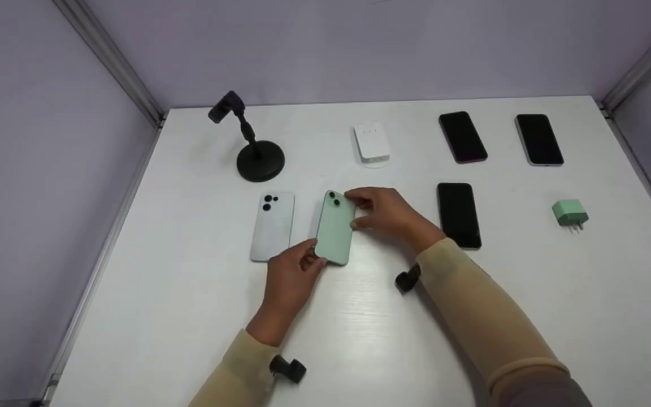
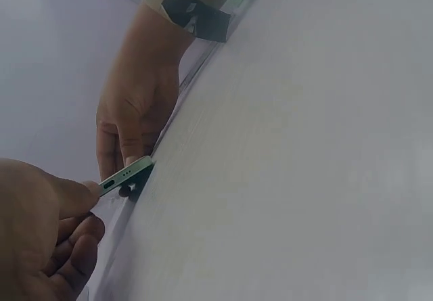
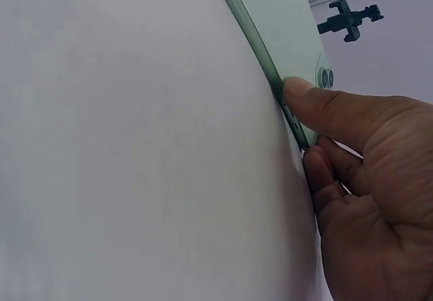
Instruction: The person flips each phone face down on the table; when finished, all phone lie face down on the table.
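Two hands pinch one green phone (image 1: 335, 228), lifted slightly off the white table (image 1: 359, 328) camera-side up. Its near bottom corner is pinched by the left hand (image 1: 290, 278), its far upper edge by the right hand (image 1: 386, 212), fingers curled. Farther back lie a silver phone (image 1: 272, 226) and a black stand (image 1: 252, 144).

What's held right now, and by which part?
The green phone: left hand pinches its bottom end, right hand grips its right edge near the cameras.
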